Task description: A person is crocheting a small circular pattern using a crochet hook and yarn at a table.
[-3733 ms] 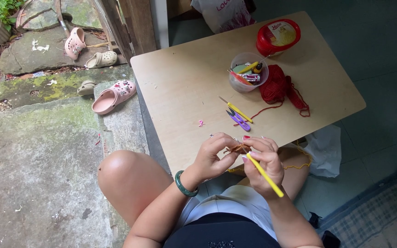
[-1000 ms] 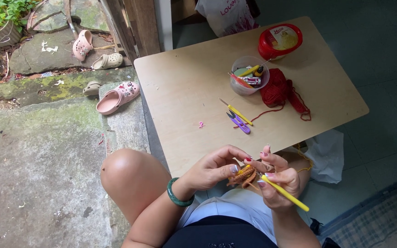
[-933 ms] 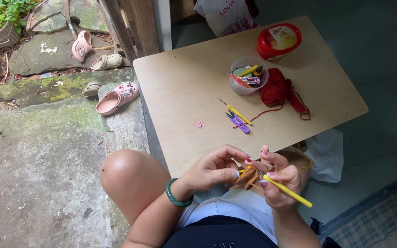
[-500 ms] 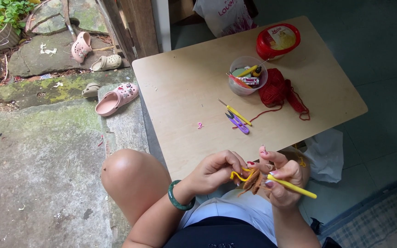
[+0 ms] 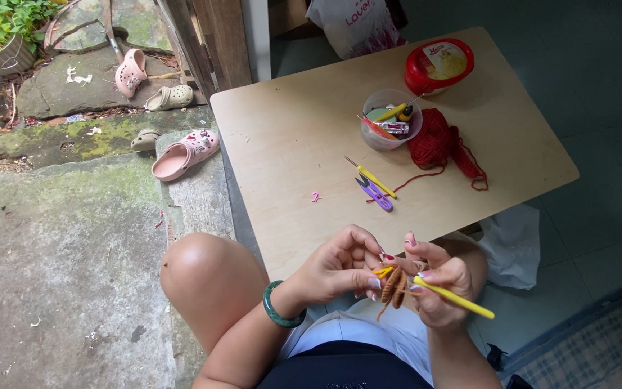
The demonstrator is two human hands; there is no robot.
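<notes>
Head view — brown crochet piece (image 5: 394, 287) pinched between both hands' fingers (image 5: 368, 277).

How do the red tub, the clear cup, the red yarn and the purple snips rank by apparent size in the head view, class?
1. red yarn
2. red tub and clear cup, too alike to rank
3. purple snips

1. The table (image 5: 304, 137), in the middle of the frame, is pale wood, smooth and matt.
2. The yellow hook (image 5: 455, 297), lower right, looks like shiny plastic.
3. The brown piece (image 5: 394, 287) is soft, bumpy yarn.
4. The red yarn (image 5: 433, 142), upper right, is fuzzy.
5. The cup (image 5: 390, 137) is clear plastic.
6. The bracelet (image 5: 280, 311) is green, smooth and glossy.
7. The ground (image 5: 66, 238), on the left, is rough grey stone.
</notes>
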